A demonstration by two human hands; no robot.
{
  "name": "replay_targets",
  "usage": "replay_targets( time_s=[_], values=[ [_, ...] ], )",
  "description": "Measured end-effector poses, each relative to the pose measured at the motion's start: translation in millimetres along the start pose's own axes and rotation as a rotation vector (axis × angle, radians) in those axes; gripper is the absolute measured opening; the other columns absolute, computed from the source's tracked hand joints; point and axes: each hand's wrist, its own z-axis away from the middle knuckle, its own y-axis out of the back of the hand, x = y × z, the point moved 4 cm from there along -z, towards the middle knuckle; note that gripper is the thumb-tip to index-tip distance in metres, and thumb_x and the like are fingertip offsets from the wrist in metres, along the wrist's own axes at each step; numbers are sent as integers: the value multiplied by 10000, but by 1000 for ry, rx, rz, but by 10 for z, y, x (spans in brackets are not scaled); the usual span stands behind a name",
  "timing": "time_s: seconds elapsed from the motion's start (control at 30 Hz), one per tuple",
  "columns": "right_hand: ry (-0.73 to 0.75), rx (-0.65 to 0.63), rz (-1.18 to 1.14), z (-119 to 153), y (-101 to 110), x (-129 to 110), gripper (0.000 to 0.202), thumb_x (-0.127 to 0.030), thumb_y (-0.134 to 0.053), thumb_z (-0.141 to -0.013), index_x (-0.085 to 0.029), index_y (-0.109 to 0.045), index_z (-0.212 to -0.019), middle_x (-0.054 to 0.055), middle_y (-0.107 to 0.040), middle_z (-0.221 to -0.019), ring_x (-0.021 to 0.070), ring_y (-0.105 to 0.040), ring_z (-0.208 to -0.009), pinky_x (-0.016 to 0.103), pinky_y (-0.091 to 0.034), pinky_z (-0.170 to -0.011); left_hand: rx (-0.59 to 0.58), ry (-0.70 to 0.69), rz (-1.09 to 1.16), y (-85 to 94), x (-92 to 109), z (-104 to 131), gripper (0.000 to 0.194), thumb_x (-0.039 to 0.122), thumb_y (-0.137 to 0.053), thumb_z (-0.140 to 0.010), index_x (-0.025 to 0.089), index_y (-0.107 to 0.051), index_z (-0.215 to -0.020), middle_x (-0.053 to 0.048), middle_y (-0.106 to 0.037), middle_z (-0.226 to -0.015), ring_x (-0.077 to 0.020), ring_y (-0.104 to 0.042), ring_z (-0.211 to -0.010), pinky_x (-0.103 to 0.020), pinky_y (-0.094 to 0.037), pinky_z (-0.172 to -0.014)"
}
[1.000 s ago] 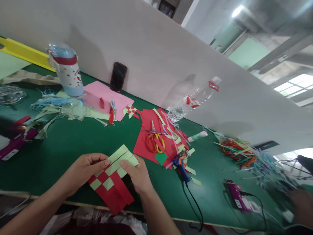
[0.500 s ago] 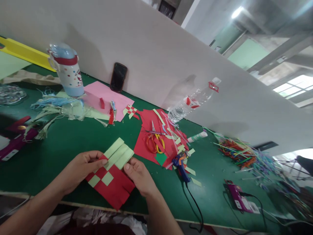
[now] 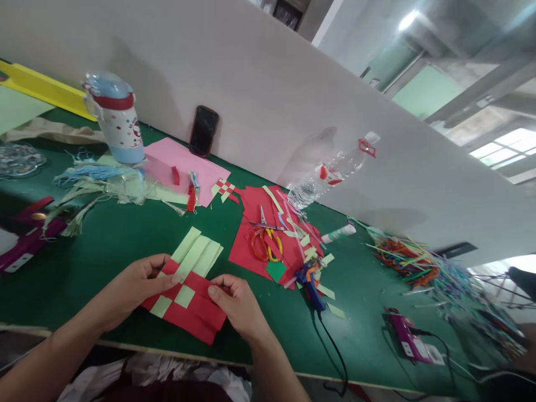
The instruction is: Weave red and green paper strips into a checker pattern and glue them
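Both hands hold a woven paper piece (image 3: 196,304) made of red and pale green strips, above the table's front edge. My left hand (image 3: 144,285) pinches its left side, thumb on top over the red and green checks. Its pale green strips (image 3: 196,251) fan out on the far side. My right hand (image 3: 234,298) grips the right red edge between thumb and fingers. Past the hands lie scissors (image 3: 267,243) with yellow and orange handles on red paper (image 3: 240,251). A small finished-looking checkered paper piece (image 3: 225,188) rests farther back.
A blue glue gun (image 3: 313,290) with a black cord lies right of the hands among paper scraps. Behind are a plastic bottle (image 3: 322,181), a phone (image 3: 204,131) against the wall and a child's flask (image 3: 121,125). Tassels (image 3: 111,181) lie left; colourful sticks (image 3: 412,262) are heaped right.
The woven piece has turned slightly, its green strips now pointing more away from me. My right hand has shifted from the green strips to the red edge. My left hand stays nearly in place.
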Motion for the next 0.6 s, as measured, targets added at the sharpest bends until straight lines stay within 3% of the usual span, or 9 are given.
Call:
replay_targets(
  time_s=[0.1, 0.4, 0.6],
  values=[
    [15, 6, 39, -4, 22, -2, 317, -505, -808, -792, -202, -763, -869, -26, -702, -722, 136, -577, -632, 247, -422, -616, -75, 44, 4, -13, -17, 18, 463, 365, -964, -564, 220, -721, -931, -46, -819, -853, -283, -774, -747, -383, -626, -694],
    [41, 42, 51, -18, 116, 27, 301, -483, -801, -784, -196, -765, -866, -15, -713, -722, 152, -616, -670, 258, -438, -642, -35, 29, -6, 82, -54, -43, 429, 349, -945, -595, 222, -745, -953, -53, -828, -857, -290, -779, -746, -387, -631, -694],
    [9, 100, 19, -22, 218, 12, 372, -505, -819, -730, -169, -734, -866, -23, -660, -621, 131, -581, -545, 265, -477, -572, 14, -1, -41, 146, 11, -48, 470, 388, -971, -533, 228, -742, -911, -55, -831, -854, -289, -782, -739, -363, -631, -682]
  ],
)
